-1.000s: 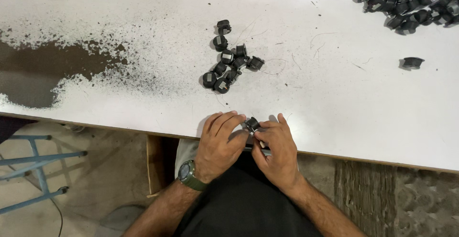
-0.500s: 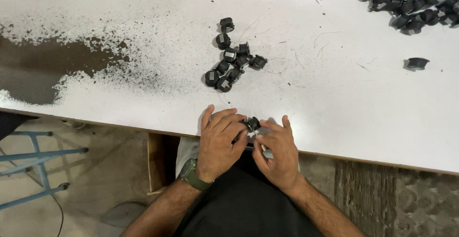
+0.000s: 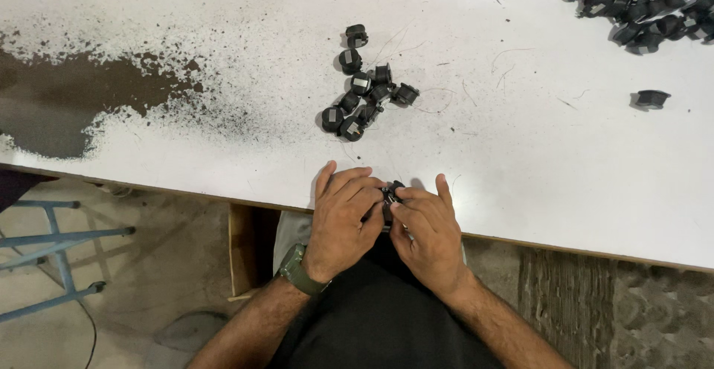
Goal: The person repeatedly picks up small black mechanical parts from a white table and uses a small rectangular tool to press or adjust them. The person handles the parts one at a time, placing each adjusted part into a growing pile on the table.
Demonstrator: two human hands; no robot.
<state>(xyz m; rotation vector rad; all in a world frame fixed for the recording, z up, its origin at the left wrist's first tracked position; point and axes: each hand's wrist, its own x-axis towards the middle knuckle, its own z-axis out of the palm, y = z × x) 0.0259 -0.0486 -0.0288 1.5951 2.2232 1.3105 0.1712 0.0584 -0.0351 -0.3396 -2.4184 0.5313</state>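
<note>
Part [image 3: 392, 194] — small, black — pinched by both hands' fingers [image 3: 372, 190] at the counter [image 3: 520, 161] edge; best worked slowly, grip steady.

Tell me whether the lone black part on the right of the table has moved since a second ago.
No. The lone black part keeps its place below the big pile at the table's far right corner; only the camera drifts slightly.
</note>
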